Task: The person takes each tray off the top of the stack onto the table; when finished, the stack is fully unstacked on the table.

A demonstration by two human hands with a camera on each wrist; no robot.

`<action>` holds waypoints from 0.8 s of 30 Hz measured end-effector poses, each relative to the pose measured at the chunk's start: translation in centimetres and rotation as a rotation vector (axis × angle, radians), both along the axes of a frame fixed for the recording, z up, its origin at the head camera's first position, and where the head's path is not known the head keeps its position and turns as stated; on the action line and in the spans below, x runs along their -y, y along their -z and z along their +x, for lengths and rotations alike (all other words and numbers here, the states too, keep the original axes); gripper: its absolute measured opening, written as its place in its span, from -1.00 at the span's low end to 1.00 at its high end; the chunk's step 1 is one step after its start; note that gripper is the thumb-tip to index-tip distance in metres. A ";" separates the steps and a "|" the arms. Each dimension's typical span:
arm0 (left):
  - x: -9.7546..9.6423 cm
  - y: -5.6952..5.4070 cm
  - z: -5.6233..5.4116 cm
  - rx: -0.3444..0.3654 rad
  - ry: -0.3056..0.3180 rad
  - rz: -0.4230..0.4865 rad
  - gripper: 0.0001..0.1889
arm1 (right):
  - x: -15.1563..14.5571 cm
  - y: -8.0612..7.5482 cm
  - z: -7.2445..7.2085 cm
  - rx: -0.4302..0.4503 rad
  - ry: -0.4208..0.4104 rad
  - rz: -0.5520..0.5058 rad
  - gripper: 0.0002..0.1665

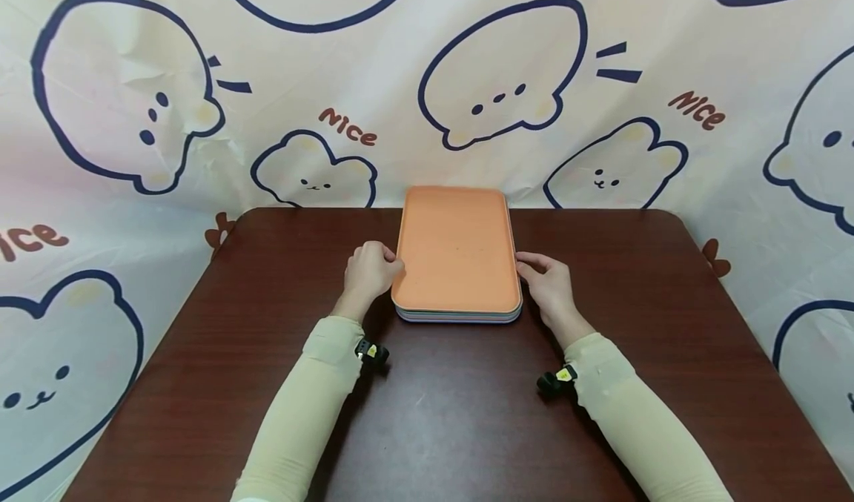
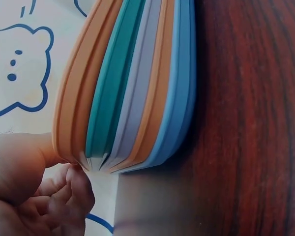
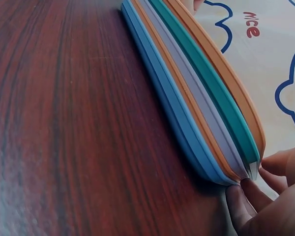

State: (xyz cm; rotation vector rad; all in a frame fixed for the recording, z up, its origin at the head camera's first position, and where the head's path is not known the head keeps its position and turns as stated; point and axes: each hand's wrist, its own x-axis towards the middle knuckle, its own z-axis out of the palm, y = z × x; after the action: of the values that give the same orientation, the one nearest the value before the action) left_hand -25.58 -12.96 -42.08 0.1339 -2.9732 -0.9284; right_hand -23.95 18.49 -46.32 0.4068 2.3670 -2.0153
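Note:
A stack of rectangular trays lies on the dark table, with an orange tray (image 1: pixel 457 250) on top. Below it come a green tray (image 2: pixel 110 93), a lilac tray (image 2: pixel 137 93), another orange tray (image 2: pixel 156 93) and a blue tray (image 2: pixel 179 93) at the bottom. At the stack's left side, my left hand (image 1: pixel 370 271) pinches the top orange tray's rim, thumb on top and curled fingers under it. On the opposite side, my right hand (image 1: pixel 550 285) has its fingertips on the rim, one at the top orange tray and others lower on the stack's edge.
The brown table (image 1: pixel 434 413) reaches back to a pale curtain (image 1: pixel 394 79) printed with cartoon animals. The stack stands near the table's far edge. Each wrist carries a small black camera, the left one (image 1: pixel 373 354) and the right one (image 1: pixel 554 383).

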 end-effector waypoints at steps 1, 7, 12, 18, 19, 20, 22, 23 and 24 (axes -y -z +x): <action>0.0 0.0 0.0 -0.005 0.001 0.015 -0.78 | 0.0 0.0 0.0 -0.003 0.000 0.003 -0.59; 0.2 0.3 0.3 -0.032 0.012 0.074 -0.76 | -0.2 0.2 -0.1 0.008 -0.023 0.029 -0.57; 0.6 0.1 0.4 -0.060 0.034 0.065 -0.76 | -0.3 -0.1 -0.2 0.014 -0.054 0.087 -0.56; 1.3 0.4 0.3 -0.033 0.050 0.100 -0.71 | -0.5 -0.3 -0.1 0.022 -0.066 0.113 -0.55; 1.5 0.5 0.4 -0.031 0.047 0.109 -0.70 | -0.5 -0.2 -0.1 0.024 -0.066 0.112 -0.55; 1.6 0.6 0.4 -0.033 0.040 0.116 -0.69 | -0.6 -0.2 -0.1 0.024 -0.069 0.110 -0.55; 1.9 0.9 0.5 -0.051 0.022 0.130 -0.68 | -0.6 -0.1 0.0 0.023 -0.073 0.111 -0.55; 2.0 1.0 0.5 -0.062 0.013 0.135 -0.68 | -0.7 -0.1 0.0 0.023 -0.075 0.111 -0.55; 2.1 1.1 0.6 -0.073 0.005 0.142 -0.67 | -0.7 0.0 0.0 0.023 -0.074 0.111 -0.55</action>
State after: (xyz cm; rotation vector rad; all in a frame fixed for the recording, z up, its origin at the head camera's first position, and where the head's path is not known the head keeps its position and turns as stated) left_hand -25.01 -15.02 -43.21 0.0926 -2.8416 -1.1198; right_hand -23.95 19.19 -46.29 0.3364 2.4492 -1.8446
